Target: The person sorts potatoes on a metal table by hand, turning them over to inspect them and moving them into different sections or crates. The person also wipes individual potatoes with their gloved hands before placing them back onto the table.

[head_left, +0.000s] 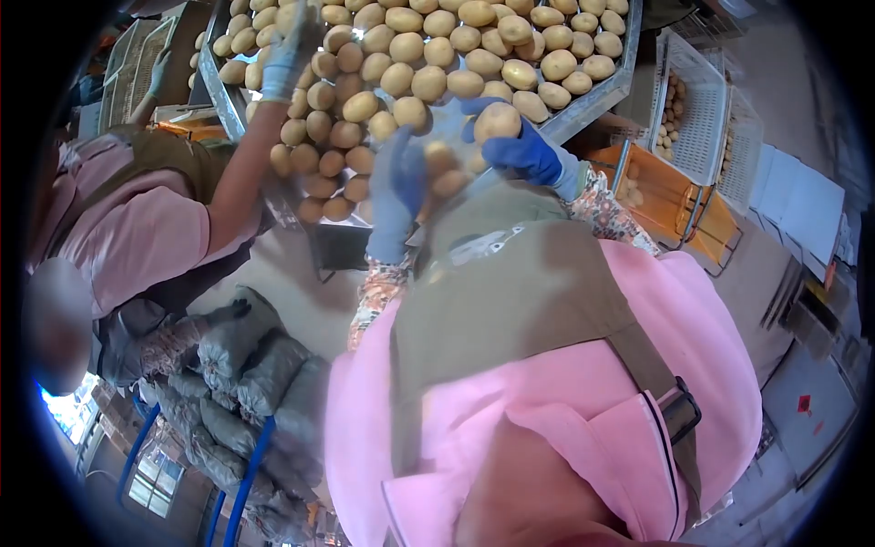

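Observation:
My right hand [529, 153], in a blue and grey work glove, is closed around a potato [498, 122] at the near edge of the metal sorting table [597, 114]. My left hand [397, 178], gloved alike, is smeared by motion at the same edge. Right beside its palm are blurred potatoes [441, 160]; whether its fingers grip any of them cannot be made out. Many more potatoes [428, 84] lie spread over the table beyond both hands.
A co-worker's gloved hand [288, 59] reaches over the table from the left. At right stand an orange crate [684, 205] and white plastic crates [697, 128] with potatoes inside. Filled grey sacks [260, 369] are piled at lower left beside blue metal bars [246, 483].

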Motion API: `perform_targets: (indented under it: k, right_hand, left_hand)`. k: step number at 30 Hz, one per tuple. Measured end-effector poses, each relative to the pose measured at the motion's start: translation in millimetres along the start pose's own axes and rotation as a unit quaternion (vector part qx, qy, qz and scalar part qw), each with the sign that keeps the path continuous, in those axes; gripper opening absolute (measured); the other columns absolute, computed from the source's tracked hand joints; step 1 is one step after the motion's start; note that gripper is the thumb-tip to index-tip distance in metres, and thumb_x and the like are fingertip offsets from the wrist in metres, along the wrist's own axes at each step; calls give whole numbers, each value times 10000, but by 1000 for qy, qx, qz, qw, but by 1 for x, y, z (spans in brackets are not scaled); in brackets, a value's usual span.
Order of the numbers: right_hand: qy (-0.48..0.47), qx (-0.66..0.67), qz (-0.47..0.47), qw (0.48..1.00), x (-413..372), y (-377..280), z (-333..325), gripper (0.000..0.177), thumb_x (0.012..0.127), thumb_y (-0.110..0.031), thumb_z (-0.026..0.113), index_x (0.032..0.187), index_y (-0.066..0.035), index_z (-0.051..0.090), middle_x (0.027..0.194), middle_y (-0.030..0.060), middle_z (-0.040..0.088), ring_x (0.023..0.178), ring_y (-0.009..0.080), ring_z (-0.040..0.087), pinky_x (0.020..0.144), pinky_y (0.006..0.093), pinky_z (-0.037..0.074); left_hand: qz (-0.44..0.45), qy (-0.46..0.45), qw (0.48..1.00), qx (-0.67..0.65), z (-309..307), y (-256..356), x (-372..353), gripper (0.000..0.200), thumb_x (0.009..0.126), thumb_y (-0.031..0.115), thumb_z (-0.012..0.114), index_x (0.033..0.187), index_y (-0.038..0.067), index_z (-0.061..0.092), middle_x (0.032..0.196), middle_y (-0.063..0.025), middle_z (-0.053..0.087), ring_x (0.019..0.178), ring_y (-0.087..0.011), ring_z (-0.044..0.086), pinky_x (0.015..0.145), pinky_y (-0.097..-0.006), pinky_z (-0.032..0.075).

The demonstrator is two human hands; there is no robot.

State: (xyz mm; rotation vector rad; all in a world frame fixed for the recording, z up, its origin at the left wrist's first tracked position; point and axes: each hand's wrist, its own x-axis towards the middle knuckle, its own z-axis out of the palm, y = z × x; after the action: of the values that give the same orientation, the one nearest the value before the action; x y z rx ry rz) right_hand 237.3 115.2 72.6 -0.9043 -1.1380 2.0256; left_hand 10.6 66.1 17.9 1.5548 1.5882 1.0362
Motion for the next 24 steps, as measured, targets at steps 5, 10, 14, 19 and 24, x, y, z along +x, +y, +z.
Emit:
perform_targets:
  k: [5,10,14,19,24]
  right_hand:
    - [-22,-95,-80,992,2,2,1,577,807,-91,715,1327,-74,465,1218,47,560,1131,148,532,977,303,440]
    - [-28,-117,-99,988,0,-1,7,455,895,-128,645,1311,-86,467,1319,68,493,1204,166,487,1032,324,403]
    - [-12,-150,-7,989,1,-5,13,338,988,-228,505,1292,-85,471,1310,64,489,1192,169,487,1004,324,431]
    - [57,-346,-5,937,-3,-7,15,413,907,-263,560,1274,-97,470,1259,111,519,1136,252,534,939,355,460]
    - [-5,-550,-43,834,-4,-7,20,586,730,-235,730,1238,-89,478,1210,169,546,1102,352,557,917,412,459]
  left_hand:
    - [74,-67,994,-54,10,69,21,443,880,159,586,1286,-7,520,1259,-175,561,1107,-263,572,932,-347,458]
    - [100,-90,987,-93,18,90,16,536,877,156,584,1362,-16,432,1314,-186,521,1142,-264,549,968,-339,438]
    - [18,-65,987,-145,25,103,6,642,881,162,609,1425,-34,331,1337,-185,503,1179,-233,531,989,-315,432]
    - [-51,-99,983,-146,24,97,3,771,832,288,672,1453,21,301,1294,-201,531,1170,-272,548,960,-360,452]
    - [-96,-79,991,-48,21,98,-8,529,924,343,552,1359,55,461,1121,-135,653,998,-198,634,851,-335,502]
